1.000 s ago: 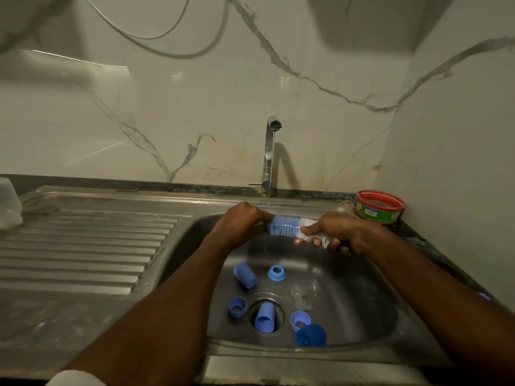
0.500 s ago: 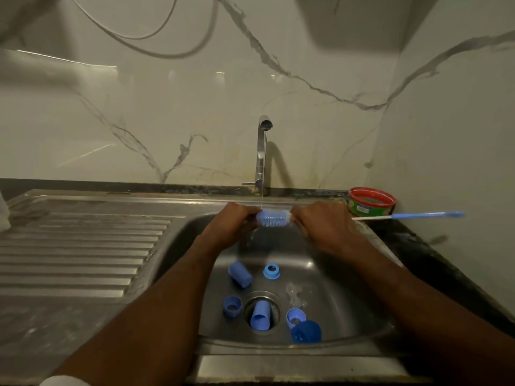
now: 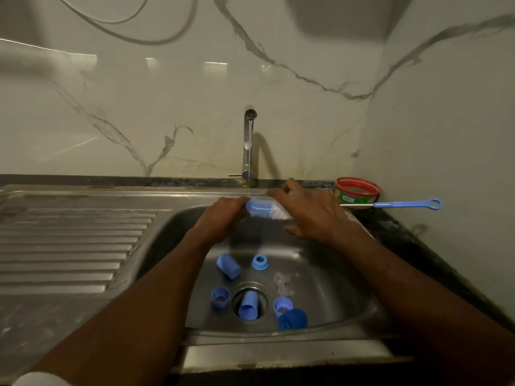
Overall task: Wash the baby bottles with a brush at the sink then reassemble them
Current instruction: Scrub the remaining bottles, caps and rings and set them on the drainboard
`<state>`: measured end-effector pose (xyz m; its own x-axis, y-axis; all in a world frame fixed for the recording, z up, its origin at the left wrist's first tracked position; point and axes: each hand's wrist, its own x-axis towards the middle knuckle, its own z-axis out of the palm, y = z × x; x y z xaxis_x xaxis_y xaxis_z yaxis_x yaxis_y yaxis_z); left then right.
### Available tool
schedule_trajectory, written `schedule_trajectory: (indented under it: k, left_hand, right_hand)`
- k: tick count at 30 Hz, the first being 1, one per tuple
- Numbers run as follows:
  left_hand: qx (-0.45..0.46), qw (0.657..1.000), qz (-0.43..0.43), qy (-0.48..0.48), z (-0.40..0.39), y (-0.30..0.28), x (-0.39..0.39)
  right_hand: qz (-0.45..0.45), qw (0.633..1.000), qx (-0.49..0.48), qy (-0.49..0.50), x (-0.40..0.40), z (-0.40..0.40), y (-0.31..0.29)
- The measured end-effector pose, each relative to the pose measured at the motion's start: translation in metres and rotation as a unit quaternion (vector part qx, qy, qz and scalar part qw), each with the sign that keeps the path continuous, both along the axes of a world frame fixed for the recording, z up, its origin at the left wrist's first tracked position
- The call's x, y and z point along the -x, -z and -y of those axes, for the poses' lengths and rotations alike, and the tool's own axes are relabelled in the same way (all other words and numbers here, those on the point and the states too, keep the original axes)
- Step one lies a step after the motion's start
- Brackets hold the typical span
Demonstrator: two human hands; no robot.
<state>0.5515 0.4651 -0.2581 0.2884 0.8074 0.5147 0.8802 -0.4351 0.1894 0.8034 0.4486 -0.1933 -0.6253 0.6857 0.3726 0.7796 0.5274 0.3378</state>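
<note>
Home kitchen: steel sink, tap, marble-look wall tiles.
</note>
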Motion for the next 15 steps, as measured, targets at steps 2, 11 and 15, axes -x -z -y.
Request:
schedule_trajectory:
  k: [2, 11, 15]
  left_hand:
    - [0.019, 1.0, -0.009, 0.01, 0.0, 0.0, 0.002]
    - [-0.056, 0.997, -0.043, 0.031, 0.006, -0.013, -0.004]
    - [-0.065, 0.997, -0.026, 0.04, 0.007, -0.014, -0.014]
  right_hand:
    - [0.048, 0.998, -0.048, -0.018, 0.002, -0.003, -0.001]
    - [-0.377, 0.796, 0.457, 0.13, 0.006, 0.006, -0.017]
    - [-0.347, 0.829, 0.419, 0.126, -0.008, 0.002, -0.017]
